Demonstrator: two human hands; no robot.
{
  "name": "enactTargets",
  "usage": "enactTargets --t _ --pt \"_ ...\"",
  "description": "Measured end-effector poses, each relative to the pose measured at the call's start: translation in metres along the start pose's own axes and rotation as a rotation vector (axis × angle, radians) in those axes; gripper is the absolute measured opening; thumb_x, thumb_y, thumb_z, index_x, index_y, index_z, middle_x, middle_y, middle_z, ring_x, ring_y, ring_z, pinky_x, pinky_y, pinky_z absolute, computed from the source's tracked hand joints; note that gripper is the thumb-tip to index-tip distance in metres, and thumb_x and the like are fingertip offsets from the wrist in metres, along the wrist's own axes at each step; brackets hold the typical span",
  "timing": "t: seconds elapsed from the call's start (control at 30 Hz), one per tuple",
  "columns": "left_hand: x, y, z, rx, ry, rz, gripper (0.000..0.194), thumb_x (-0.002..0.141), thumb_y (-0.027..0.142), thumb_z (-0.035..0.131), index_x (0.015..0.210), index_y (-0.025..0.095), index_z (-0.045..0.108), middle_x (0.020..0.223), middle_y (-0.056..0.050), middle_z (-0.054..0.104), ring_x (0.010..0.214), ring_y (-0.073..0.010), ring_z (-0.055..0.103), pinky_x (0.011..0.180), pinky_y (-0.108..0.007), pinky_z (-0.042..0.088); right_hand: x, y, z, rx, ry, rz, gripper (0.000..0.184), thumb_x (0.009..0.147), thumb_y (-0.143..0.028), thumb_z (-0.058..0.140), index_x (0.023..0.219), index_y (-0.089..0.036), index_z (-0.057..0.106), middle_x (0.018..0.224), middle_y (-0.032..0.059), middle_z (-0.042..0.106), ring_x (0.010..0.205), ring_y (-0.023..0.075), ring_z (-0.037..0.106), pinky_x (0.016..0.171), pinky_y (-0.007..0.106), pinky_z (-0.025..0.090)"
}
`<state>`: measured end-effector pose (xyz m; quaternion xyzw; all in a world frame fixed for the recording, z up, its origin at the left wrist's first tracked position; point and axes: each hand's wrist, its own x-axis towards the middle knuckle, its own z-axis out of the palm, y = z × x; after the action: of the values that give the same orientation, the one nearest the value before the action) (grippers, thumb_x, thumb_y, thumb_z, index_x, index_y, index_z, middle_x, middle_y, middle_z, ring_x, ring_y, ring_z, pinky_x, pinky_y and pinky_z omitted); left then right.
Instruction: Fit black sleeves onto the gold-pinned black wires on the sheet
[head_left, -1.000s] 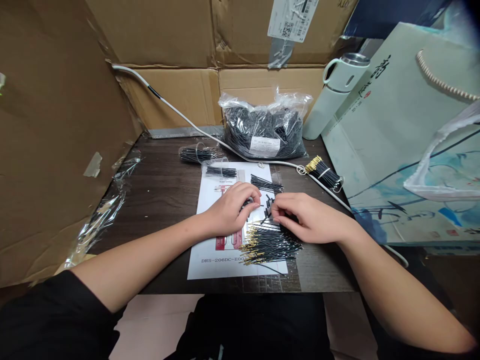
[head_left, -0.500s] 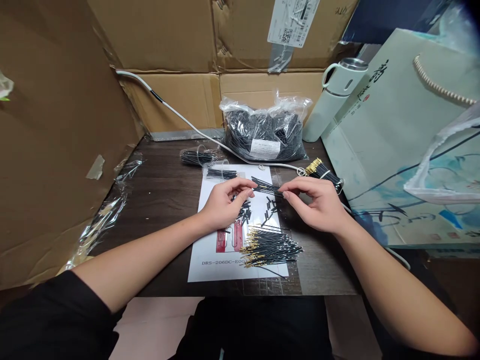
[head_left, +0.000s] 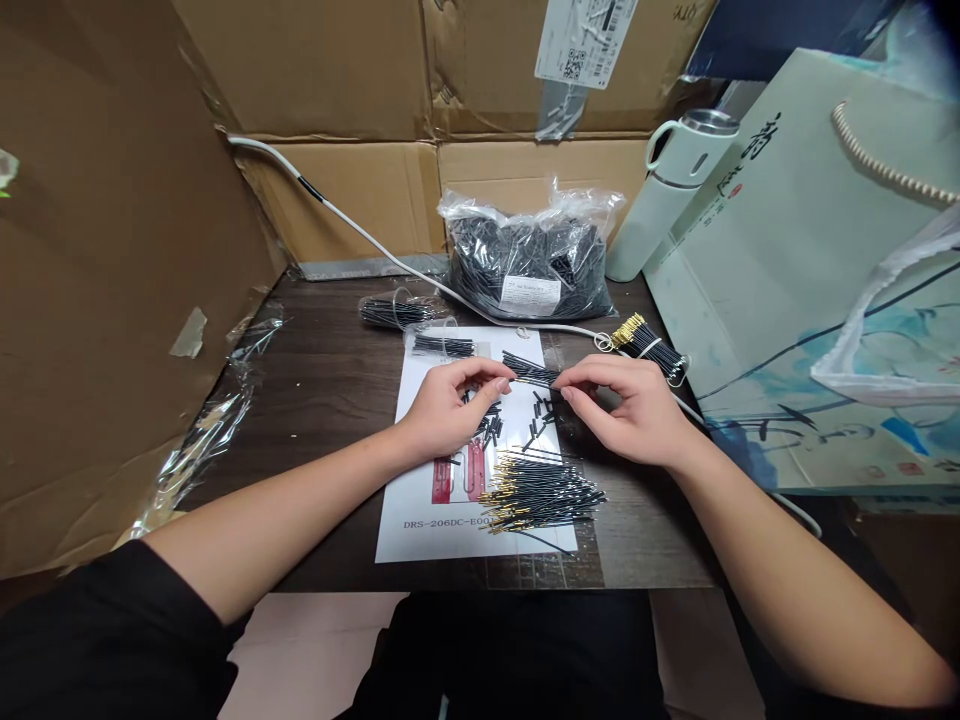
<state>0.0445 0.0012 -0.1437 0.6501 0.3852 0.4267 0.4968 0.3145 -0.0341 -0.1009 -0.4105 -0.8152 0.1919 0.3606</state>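
Observation:
Both of my hands are raised over a white printed sheet (head_left: 405, 530), each closed in a pinch. My left hand (head_left: 450, 408) and my right hand (head_left: 628, 408) grip the two ends of what looks like one thin black wire; the fingertips hide its ends. Behind the fingers lies a small pile of black wires (head_left: 525, 366). Short black tube pieces sit in two groups, one beside my left fingertips (head_left: 491, 428) and another near the right (head_left: 536, 420). Nearer to me, a heap of black wires with gold-coloured ends (head_left: 544, 490) covers part of the sheet.
Behind the sheet stands a clear bag of black pieces (head_left: 529, 265). A white cable (head_left: 375, 250) crosses the table. Tied wire bundles lie at the left (head_left: 397, 314) and right (head_left: 649, 348). A flask (head_left: 667, 200) and paper bag (head_left: 787, 270) stand at the right; cardboard (head_left: 337, 70) walls the back.
My right hand has shifted very slightly to the left, towards my left hand. My left hand stays nearly in place, and the heaps look the same.

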Motion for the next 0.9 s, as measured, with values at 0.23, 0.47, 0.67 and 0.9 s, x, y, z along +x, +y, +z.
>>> enactTargets --t 0.23,0.47,0.67,0.9 --pt "-0.0004 -0.0020 -0.0002 0.078 0.007 0.042 0.019 0.098 0.035 0.081 0.109 0.020 0.085 0.103 -0.008 0.085 0.093 -0.0183 0.077 0.086 -0.033 0.064 0.0004 -0.0045 -0.0016 0.001 -0.036 -0.013 0.013 0.104 -0.021 0.065 0.106 -0.022 0.078 0.094 0.0068 0.079 0.076 0.0213 0.070 0.074 0.040 0.057" --pt "-0.0023 0.0036 -0.0013 0.221 -0.029 0.129 0.015 0.101 0.034 0.077 0.105 0.021 0.084 0.104 -0.006 0.085 0.096 -0.0193 0.078 0.089 -0.035 0.062 0.0005 -0.0038 -0.0011 0.025 -0.056 0.064 0.014 0.107 -0.024 0.064 0.102 -0.022 0.078 0.096 0.0064 0.080 0.085 0.0226 0.074 0.080 0.039 0.056" --pt "-0.0031 0.0043 -0.0016 0.246 -0.042 0.144 0.015 0.102 0.033 0.076 0.105 0.021 0.084 0.104 -0.006 0.085 0.096 -0.0189 0.078 0.088 -0.035 0.061 -0.0008 -0.0029 0.0051 0.048 -0.063 0.091 0.014 0.107 -0.024 0.065 0.103 -0.021 0.078 0.097 0.0053 0.081 0.086 0.0210 0.074 0.081 0.037 0.056" --pt "-0.0031 0.0062 -0.0011 0.251 -0.040 0.141 0.014 0.102 0.033 0.076 0.104 0.021 0.084 0.104 -0.006 0.086 0.096 -0.0195 0.078 0.089 -0.036 0.062 -0.0004 -0.0050 0.0059 0.033 -0.045 0.047 0.012 0.107 -0.023 0.064 0.104 -0.021 0.076 0.096 0.0060 0.079 0.084 0.0211 0.072 0.079 0.038 0.056"
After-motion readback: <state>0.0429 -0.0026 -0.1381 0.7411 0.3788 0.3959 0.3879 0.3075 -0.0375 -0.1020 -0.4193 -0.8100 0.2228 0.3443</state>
